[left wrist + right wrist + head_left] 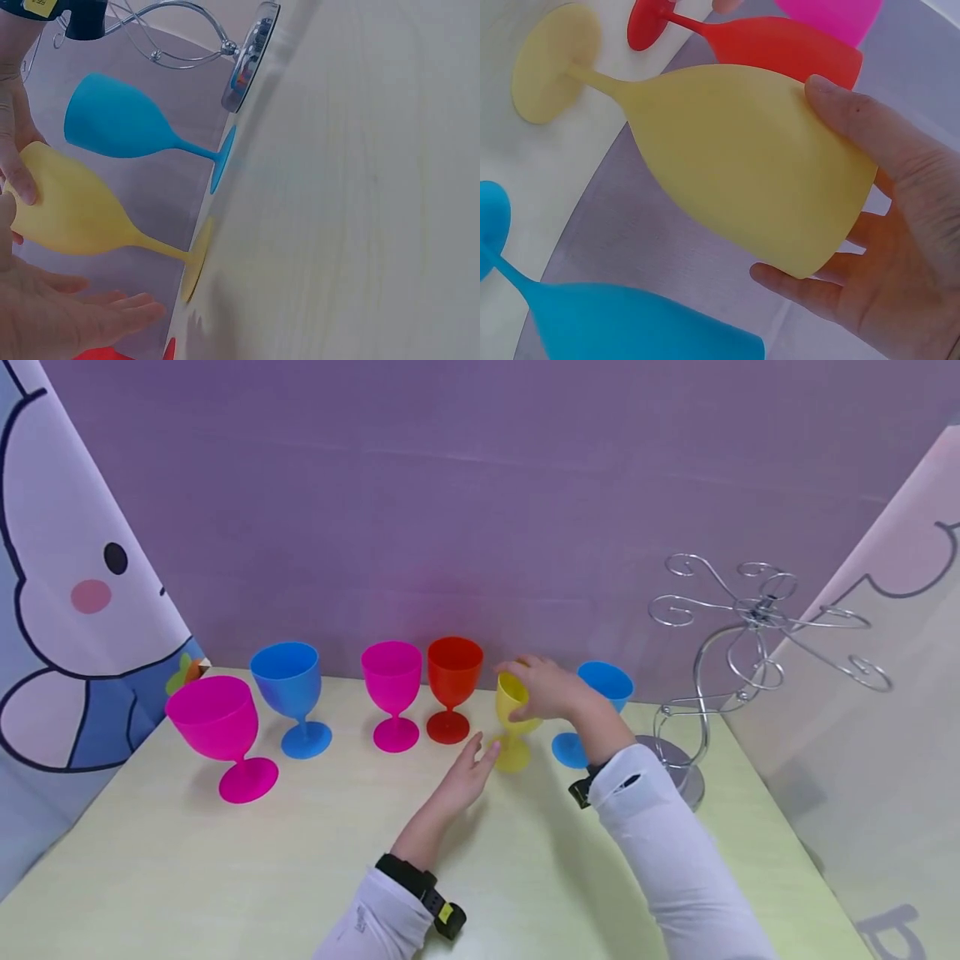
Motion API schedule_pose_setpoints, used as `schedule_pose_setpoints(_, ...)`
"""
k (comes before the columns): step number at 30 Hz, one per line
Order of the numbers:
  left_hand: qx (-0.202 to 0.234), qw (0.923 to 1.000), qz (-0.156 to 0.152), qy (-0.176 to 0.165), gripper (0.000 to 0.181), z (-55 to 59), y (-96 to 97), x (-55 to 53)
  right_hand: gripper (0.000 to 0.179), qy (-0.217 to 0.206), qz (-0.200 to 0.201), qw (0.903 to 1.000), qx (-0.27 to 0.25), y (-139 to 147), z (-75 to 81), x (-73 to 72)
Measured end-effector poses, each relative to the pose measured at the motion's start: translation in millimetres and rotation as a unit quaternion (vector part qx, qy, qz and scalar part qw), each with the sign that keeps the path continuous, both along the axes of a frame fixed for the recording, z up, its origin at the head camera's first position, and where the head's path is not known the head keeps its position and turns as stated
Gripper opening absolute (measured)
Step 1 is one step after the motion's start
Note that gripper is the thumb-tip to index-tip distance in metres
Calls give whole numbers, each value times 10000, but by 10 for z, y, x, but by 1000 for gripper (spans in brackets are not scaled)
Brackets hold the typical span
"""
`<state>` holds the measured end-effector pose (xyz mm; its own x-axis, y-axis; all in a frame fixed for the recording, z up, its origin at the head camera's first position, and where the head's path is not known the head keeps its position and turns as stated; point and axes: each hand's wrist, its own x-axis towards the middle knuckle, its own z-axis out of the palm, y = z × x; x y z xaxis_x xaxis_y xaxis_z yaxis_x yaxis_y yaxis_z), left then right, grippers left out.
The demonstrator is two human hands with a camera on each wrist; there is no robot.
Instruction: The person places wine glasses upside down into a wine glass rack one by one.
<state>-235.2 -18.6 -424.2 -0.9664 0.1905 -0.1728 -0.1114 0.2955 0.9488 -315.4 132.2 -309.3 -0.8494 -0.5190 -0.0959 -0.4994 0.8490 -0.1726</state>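
A yellow plastic goblet (512, 697) stands on the table, its foot on the tabletop. My right hand (551, 691) holds it by the bowl near the rim, thumb on one side and fingers on the other, as the right wrist view shows on the bowl (742, 150). With its fingers extended, my left hand (463, 783) is beside the yellow goblet on the left and holds nothing. Just left of the goblet stands a red goblet (454, 672); to its right a blue goblet (607, 683) is partly hidden behind my right hand and wrist.
Further left stand a pink goblet (392, 677), another blue goblet (288, 681) and a larger-looking pink goblet (215, 718). At the right is a silver wire rack (705, 693) with curled arms on a round base. A purple backdrop (480, 527) rises behind the table (300, 877).
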Motion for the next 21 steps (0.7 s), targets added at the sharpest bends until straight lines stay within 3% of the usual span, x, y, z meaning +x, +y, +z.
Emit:
schedule_pose_setpoints(6,-2,10000,-4,25,77,37,19,31,70,302,-99,9993,-203,75,6,113)
schedule_pose_setpoints(13,119,9999,-75,58,77,95,34,79,70,958,-48,9944,-437,214,31,337)
schedule_pose_setpoints(17,256,9994,-158,177,75,129,44,129,68,1470,-81,9866,-701,294,27,505)
schedule_pose_setpoints(21,566,9976,-274,303,74,164,48,196,67,2070,-81,9714,-1162,367,10,684)
